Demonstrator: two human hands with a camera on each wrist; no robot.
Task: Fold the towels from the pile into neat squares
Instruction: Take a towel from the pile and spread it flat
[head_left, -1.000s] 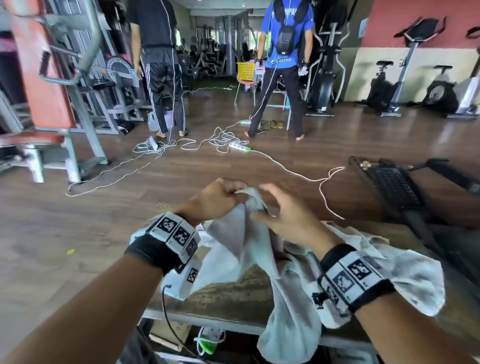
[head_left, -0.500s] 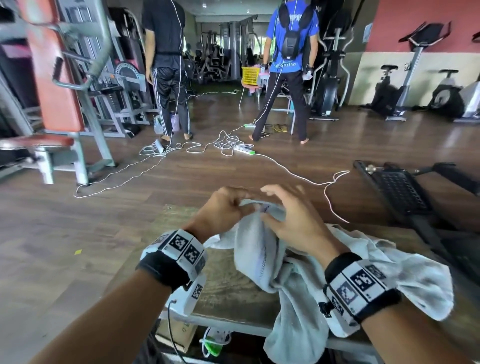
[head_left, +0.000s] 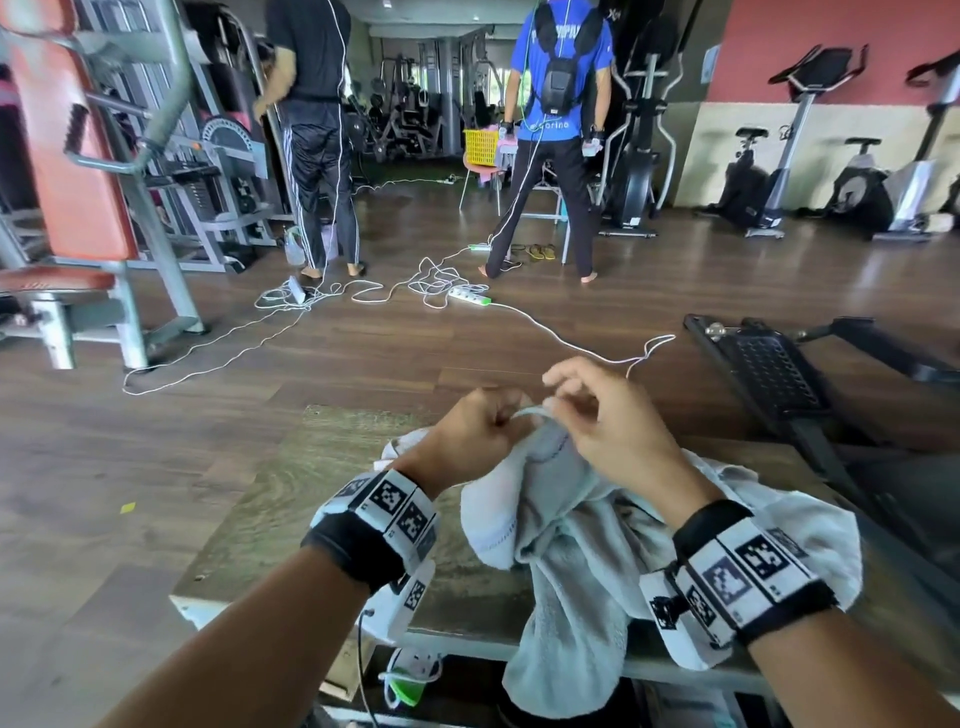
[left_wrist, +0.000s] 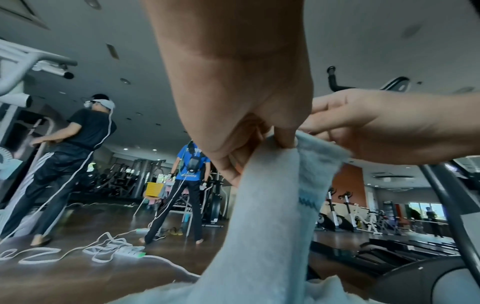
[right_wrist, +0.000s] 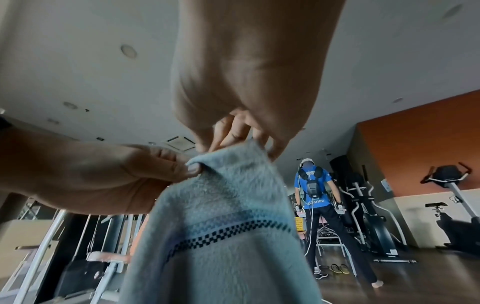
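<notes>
A pale grey-blue towel (head_left: 561, 525) with a dark checked stripe (right_wrist: 233, 234) hangs from both my hands over a wooden table (head_left: 291, 499). My left hand (head_left: 480, 431) pinches its top edge (left_wrist: 283, 144) between thumb and curled fingers. My right hand (head_left: 597, 415) pinches the same edge (right_wrist: 233, 150) just to the right, the two hands almost touching. The towel's lower part drapes over the table's front edge (head_left: 561, 670). More crumpled towel cloth (head_left: 810, 525) lies under my right wrist.
Wooden floor with white cables and a power strip (head_left: 470, 297) lies beyond the table. Two people (head_left: 317, 130) (head_left: 558, 130) stand at the back near a yellow basket (head_left: 480, 147). A weight machine (head_left: 88, 182) stands left; black treadmill parts (head_left: 769, 369) sit right.
Both hands have lifted the towel's top edge higher and farther from me. The right hand's fingers have shifted along the edge, and more of the towel hangs loose below.
</notes>
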